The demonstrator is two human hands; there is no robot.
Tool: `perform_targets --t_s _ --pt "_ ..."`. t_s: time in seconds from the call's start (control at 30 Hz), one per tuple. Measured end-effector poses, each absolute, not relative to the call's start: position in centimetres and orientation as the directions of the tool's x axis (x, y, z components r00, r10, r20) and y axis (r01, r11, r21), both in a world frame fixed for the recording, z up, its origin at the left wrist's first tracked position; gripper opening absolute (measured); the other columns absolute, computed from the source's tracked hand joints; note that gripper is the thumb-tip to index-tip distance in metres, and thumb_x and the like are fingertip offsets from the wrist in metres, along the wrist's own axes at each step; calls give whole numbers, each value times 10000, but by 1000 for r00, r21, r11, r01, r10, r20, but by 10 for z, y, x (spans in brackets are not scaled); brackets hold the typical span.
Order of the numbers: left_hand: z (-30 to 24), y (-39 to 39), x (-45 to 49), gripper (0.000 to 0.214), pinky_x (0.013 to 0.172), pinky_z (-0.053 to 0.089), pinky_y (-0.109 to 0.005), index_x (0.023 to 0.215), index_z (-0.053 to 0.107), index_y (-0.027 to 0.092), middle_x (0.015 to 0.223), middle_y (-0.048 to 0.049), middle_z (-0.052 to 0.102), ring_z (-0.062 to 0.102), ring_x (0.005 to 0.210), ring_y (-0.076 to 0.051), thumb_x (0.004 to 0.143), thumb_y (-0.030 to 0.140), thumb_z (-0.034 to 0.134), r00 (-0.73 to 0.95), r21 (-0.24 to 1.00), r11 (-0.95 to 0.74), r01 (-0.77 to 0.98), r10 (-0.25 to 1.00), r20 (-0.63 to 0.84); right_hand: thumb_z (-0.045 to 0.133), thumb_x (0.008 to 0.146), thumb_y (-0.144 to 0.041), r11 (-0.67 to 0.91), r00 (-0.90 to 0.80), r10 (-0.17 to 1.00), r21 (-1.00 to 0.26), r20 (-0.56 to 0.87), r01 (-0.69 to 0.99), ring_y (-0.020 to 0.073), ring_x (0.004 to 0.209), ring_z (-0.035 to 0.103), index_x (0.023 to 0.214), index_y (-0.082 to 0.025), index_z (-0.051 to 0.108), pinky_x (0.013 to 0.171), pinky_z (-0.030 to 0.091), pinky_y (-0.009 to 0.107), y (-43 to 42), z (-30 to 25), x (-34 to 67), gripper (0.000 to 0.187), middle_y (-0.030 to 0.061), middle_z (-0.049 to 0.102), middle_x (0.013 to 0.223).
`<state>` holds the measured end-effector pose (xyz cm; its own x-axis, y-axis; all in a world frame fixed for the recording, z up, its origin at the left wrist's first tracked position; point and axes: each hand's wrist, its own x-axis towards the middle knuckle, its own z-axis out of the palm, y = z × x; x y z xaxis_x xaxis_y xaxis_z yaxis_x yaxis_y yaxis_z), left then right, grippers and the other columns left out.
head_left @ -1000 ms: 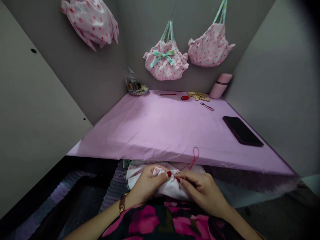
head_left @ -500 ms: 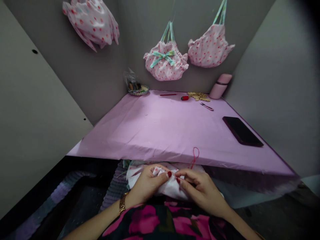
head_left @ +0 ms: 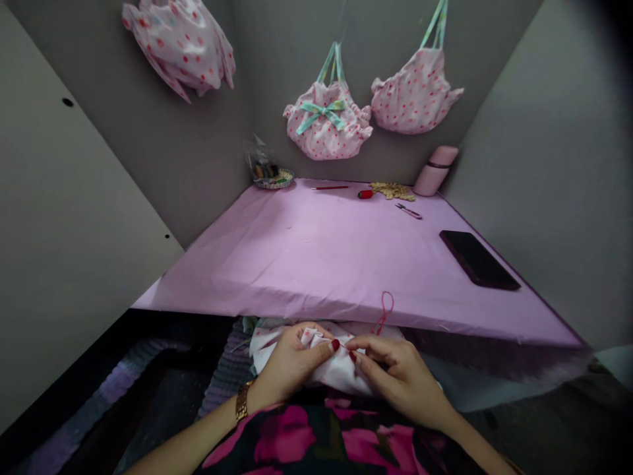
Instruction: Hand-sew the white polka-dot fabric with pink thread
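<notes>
White fabric with pink dots point(head_left: 339, 376) lies gathered in my lap, just below the table's front edge. My left hand point(head_left: 295, 356) is closed on a fold of it, with the thumb pressed on top. My right hand point(head_left: 395, 369) pinches thumb and forefinger together close to the left thumb, at the fabric. Between these fingertips a thin sliver shows, too small to make out. A loop of red thread point(head_left: 386, 305) lies across the table edge above my right hand.
On the pink-covered table point(head_left: 316, 251) are a phone point(head_left: 479, 259), thread snips point(head_left: 409, 211), a red thread spool point(head_left: 365, 194), a red pencil-like stick point(head_left: 330, 188), a small woven tray point(head_left: 284, 179) and a pink bottle point(head_left: 436, 171). Dotted fabric pieces point(head_left: 327, 138) hang on the wall behind.
</notes>
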<state>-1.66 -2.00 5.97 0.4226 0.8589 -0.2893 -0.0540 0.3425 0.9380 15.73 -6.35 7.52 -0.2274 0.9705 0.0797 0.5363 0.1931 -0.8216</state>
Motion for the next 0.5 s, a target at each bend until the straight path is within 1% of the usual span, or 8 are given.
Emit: perform_targets --t_s 0.33,0.5 --pt "61 -20 -16 139 544 355 -216 683 592 151 605 17 563 463 541 -94 646 273 645 420 932 358 -54 855 -304 448 850 -219 202 -239 967 -823 84 531 103 517 551 948 -161 644 492 381 194 -64 74 158 227 -7 633 604" --pt "62 -20 -18 115 552 371 -216 689 608 151 629 5 592 488 561 -106 668 265 616 423 960 279 6 869 -255 451 846 -216 182 -231 971 -832 67 524 103 510 555 934 -157 647 488 381 194 -64 75 157 222 -9 632 597"
